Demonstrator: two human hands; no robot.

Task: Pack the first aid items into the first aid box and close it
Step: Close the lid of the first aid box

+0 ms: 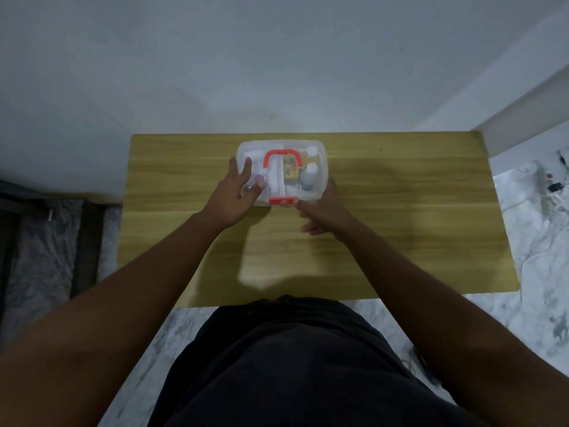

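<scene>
The clear plastic first aid box (pixel 320 155) stands at the far middle of the wooden table (pixel 400 211), its lid down. It has a red handle (pixel 283 155) on top and a red latch (pixel 282 201) at the near side. Through the lid I see white bottles (pixel 311 172) and a yellow packet (pixel 291 171). My left hand (pixel 238 192) lies flat on the lid's left part, fingers spread. My right hand (pixel 323 211) touches the box's near right corner, thumb next to the latch, holding nothing.
A white wall rises just behind the table. To the right, cables and a power strip (pixel 546 192) lie on the marble floor. A dark piece of furniture (pixel 46 217) stands at the left.
</scene>
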